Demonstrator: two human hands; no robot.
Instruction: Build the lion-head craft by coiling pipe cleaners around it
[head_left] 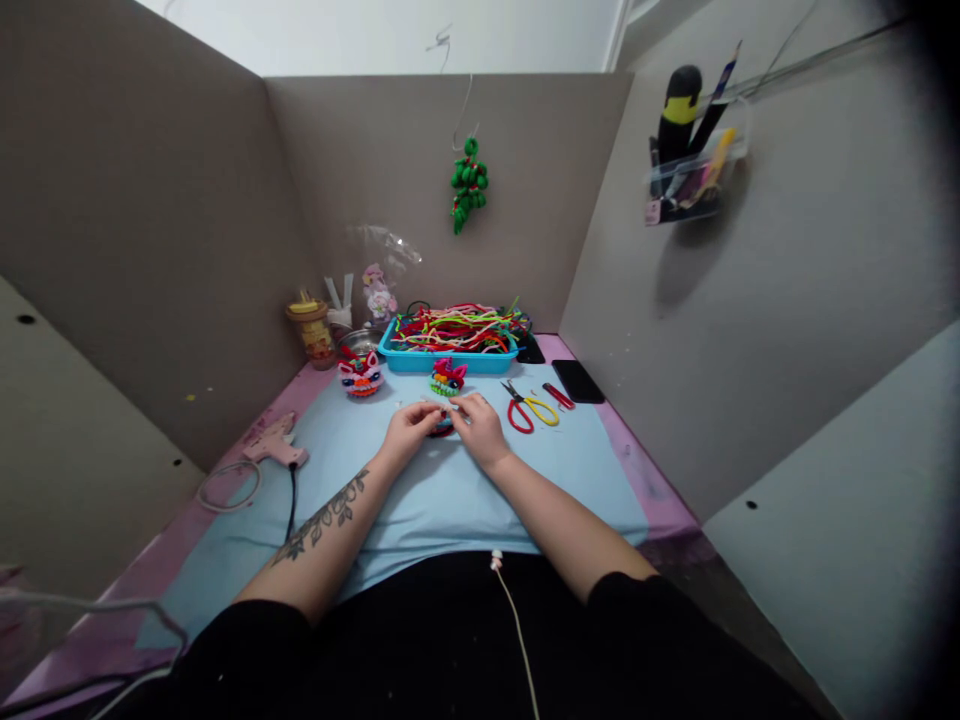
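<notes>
My left hand (409,428) and my right hand (480,427) meet over the light blue mat (450,490). Together they pinch a small pipe-cleaner piece (441,424), mostly hidden by the fingers; a dark red bit shows beneath them. Just beyond the hands sits a colourful pipe-cleaner figure (447,378). Another finished figure (361,375) with red and pink ears stands further left. A blue tray (448,360) heaped with several coloured pipe cleaners lies behind them.
Red scissors (518,412), yellow-handled pliers (541,408) and a red tool (559,396) lie right of my hands, beside a black phone (578,381). A pink glue gun (275,444) with its cord lies left. A green ornament (469,186) hangs on the back wall.
</notes>
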